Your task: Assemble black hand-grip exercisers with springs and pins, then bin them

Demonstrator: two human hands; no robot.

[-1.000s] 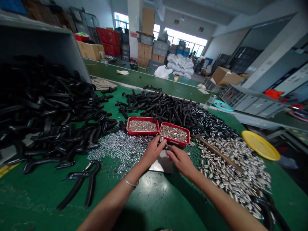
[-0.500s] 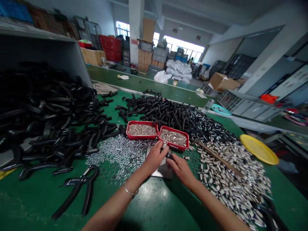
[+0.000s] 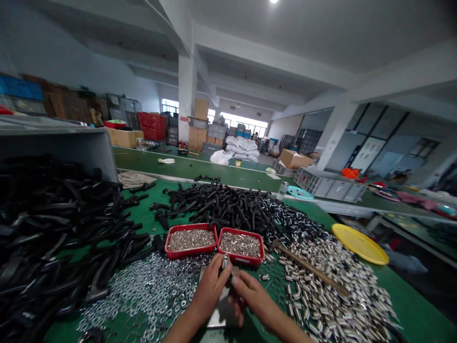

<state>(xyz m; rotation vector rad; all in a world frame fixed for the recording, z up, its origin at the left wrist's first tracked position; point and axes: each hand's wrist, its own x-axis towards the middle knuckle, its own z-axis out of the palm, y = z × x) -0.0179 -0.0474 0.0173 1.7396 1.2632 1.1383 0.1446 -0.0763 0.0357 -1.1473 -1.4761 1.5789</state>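
Note:
Above a metal plate (image 3: 218,318), my left hand (image 3: 210,289) is closed round a small part with a shiny metal cylinder (image 3: 225,261) on top and a black lower piece. My right hand (image 3: 250,295) meets it from the right, thumb and index finger pinched at the black piece, the other fingers curled below. Just beyond the hands stand two red trays, the left tray (image 3: 191,251) and the right tray (image 3: 246,260), both filled with tiny metal parts. Washers and rings (image 3: 143,288) are spread to the left of my left hand.
Black handles (image 3: 53,219) are heaped at the left, more black parts (image 3: 228,202) behind the trays. At the right lie metal cylinders (image 3: 342,271), a hammer with a wooden handle (image 3: 314,269) and a yellow lid (image 3: 360,244). A grey crate (image 3: 330,186) stands farther back.
The view has tilted up, so the table and hands appear lower. My right hand has come closer to my left hand, its fingers now beneath the part.

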